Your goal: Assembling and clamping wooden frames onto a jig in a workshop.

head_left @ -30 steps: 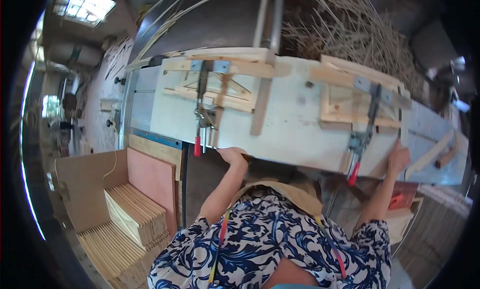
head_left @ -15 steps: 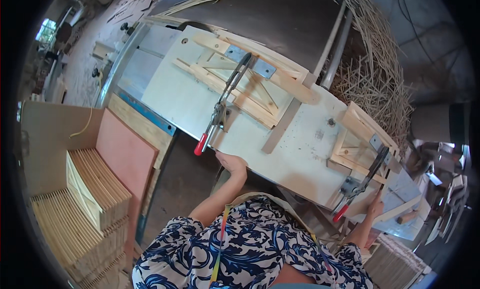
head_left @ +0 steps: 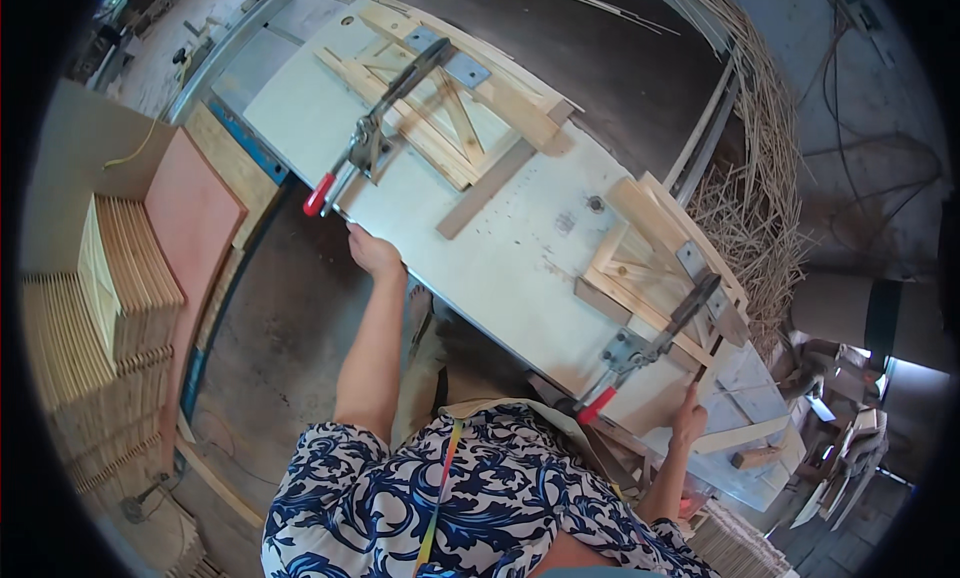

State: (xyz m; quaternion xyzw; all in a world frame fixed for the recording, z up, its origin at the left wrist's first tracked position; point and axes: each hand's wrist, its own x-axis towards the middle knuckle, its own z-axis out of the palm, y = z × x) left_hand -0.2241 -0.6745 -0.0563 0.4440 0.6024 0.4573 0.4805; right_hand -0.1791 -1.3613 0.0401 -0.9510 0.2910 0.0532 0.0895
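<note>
Left hand (head_left: pixel 375 254) and right hand (head_left: pixel 687 421) are apparently steadying the white board (head_left: pixel 510 268) from its near edge, finger closure impossible to tell; on it, clamps (head_left: pixel 367 141) are seemingly pinning wooden frames (head_left: pixel 432 146).

The pale board (head_left: pixel 500 263) has apparently slid leftward along the dark tabletop (head_left: pixel 610 68).

A woodworking workshop. Red-handled metal clamps (head_left: pixel 365 143) and slim wooden frames (head_left: pixel 410 118) are sitting on a pale board (head_left: pixel 520 268), which is lying across a metal tabletop (head_left: pixel 782 466). Behind it, thin wood strips (head_left: pixel 745 243) are lying in a big tangled heap. Stacked wooden pieces (head_left: pixel 62 333) are standing at the left beside a pink panel (head_left: pixel 195 198), and loose cables are hanging along a grey wall (head_left: pixel 890 108).
</note>
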